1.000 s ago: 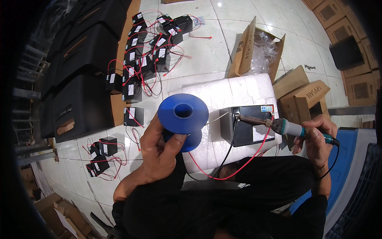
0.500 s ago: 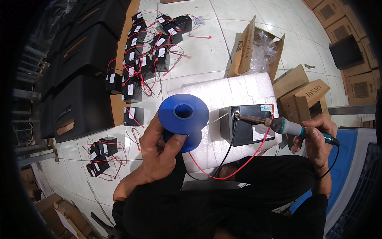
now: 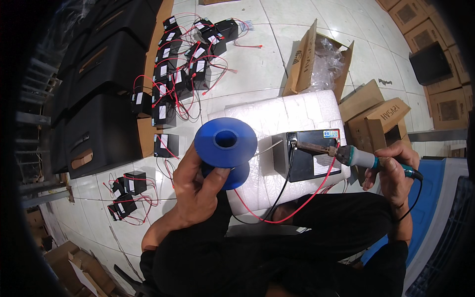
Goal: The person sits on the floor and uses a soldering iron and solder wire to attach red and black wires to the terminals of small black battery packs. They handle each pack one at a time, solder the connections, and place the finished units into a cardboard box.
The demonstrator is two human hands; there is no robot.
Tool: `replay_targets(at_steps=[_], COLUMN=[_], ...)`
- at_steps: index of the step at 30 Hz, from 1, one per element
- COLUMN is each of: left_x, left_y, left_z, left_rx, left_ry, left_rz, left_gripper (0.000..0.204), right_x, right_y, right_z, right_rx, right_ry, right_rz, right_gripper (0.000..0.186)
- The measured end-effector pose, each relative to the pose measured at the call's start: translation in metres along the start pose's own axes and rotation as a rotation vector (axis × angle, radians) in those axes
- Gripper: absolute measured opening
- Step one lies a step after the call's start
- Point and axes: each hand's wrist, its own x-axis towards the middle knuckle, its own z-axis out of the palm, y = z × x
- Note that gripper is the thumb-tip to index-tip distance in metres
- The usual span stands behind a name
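Observation:
My left hand [image 3: 198, 190] grips a blue spool of solder [image 3: 205, 148] by its edges. A thin length of solder wire [image 3: 269, 148] sticks out from the spool, its end just short of the battery. In my right hand [image 3: 396, 175] is a soldering iron [image 3: 363, 158] with a grey and teal handle. Its tip rests at the left terminal of a black battery [image 3: 307, 166], where a black wire [image 3: 285, 190] joins. A red wire [image 3: 316, 190] runs from the battery's right terminal and loops below. The battery sits on a white foam block [image 3: 262, 183].
Several black batteries with red and black leads [image 3: 168, 74] stand on the tiled floor at the left. Large black cases [image 3: 106, 133] line the far left. Open cardboard boxes [image 3: 299, 67] lie beyond the foam, and a blue crate [image 3: 428, 198] is beside my right arm.
My left hand and the spool have shifted slightly left, drawing the solder end a little away from the terminal. The iron's tip stays at the terminal.

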Motion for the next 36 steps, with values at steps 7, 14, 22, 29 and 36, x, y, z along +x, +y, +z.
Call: replay_targets(at_steps=[7, 14, 22, 29, 36], left_x=[-0.003, -0.005, -0.007, -0.006, -0.006], left_y=[-0.003, -0.01, -0.009, -0.008, -0.006], left_z=[0.004, -0.001, 0.004, 0.003, 0.003], left_rx=[-0.083, -0.094, -0.186, -0.165, -0.164], left_ry=[0.066, 0.105, 0.168, 0.132, 0.114], left_rz=[-0.046, -0.067, -0.159, -0.148, -0.099], left_gripper=[0.034, 0.035, 0.039, 0.04, 0.041], right_x=[-0.001, -0.001, 0.001, 0.002, 0.001], right_y=[0.003, 0.003, 0.004, 0.003, 0.003], right_z=[-0.003, -0.005, -0.005, -0.003, -0.004], right_rx=[0.074, 0.1, 0.2, 0.131, 0.086], right_ry=[0.019, 0.042, 0.004, -0.018, -0.032], right_rz=[0.012, 0.012, 0.042, 0.068, 0.049], right_gripper=[0.032, 0.033, 0.026, 0.027, 0.029])
